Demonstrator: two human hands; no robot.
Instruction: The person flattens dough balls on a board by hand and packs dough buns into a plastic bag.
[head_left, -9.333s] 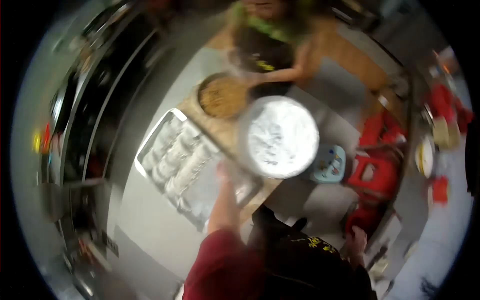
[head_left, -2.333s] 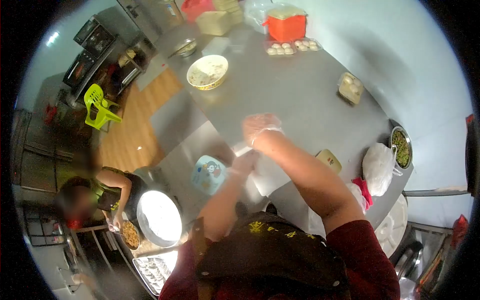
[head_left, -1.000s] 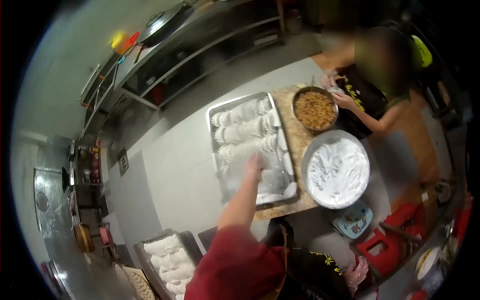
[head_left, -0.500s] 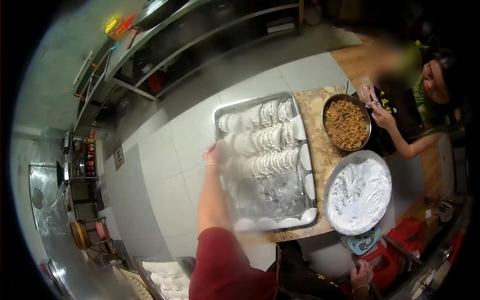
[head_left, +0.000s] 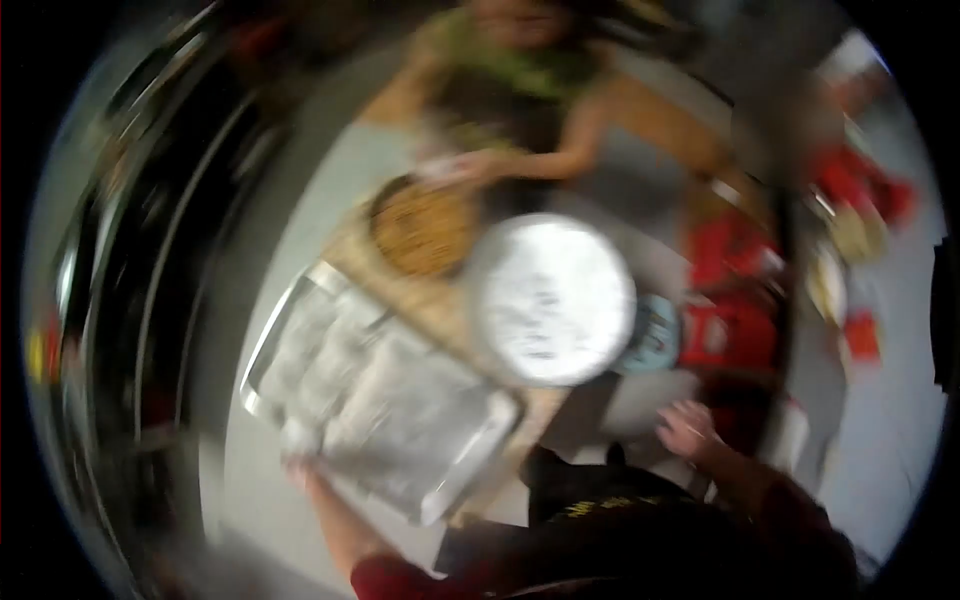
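My left hand [head_left: 298, 458] is at the near left edge of a metal tray [head_left: 440, 497], touching it or very close. Motion blur smears its fingers, so its grip is unclear. Rows of white dumplings [head_left: 325, 350] fill the tray's upper left part, blurred together. Over the floor near a red stool [head_left: 725, 335], my right hand [head_left: 688, 430] hangs with nothing visible in it, its fingers loosely apart. A round pan of white flour [head_left: 550, 300] stands to the right of the tray.
A bowl of brown filling [head_left: 425, 230] stands on the table [head_left: 545, 408] behind the tray. Across from me, another person's hands [head_left: 460, 168] are together near the bowl. A light blue stool top [head_left: 652, 335] is beside the pan. Dark shelving [head_left: 180, 240] runs along the left.
My view has swung to the right, so the tray and pan appear turned and farther left. My left hand stays by the tray's edge. My right hand remains apart from the table.
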